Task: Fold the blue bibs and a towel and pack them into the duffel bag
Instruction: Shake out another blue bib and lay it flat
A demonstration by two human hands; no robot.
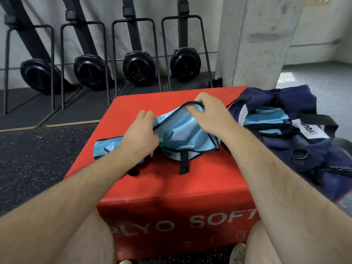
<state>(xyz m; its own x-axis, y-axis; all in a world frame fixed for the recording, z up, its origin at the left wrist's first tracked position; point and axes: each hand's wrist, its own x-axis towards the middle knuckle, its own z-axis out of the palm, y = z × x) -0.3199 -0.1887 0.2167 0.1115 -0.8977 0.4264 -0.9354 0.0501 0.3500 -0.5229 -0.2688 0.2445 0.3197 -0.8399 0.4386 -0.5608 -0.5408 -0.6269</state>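
We sit at the red plyo box (167, 187). On top of it lies one blue bib (182, 134), so we have a flat place to fold. Our left hand (141, 130) pinches the bib's left edge, and our right hand (207, 113) grips its black-trimmed top edge, lifting it to fold it over. Just right of the box sits one navy duffel bag (297, 149), open, with a few folded bibs (264, 119) inside. We see no towel.

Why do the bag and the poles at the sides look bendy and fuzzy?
Head view: the wide-angle lens bends the edges, so the rack poles lean; the duffel bag is smeared near the right edge; the hands and the blue bib look slightly soft; light is even, without glare.
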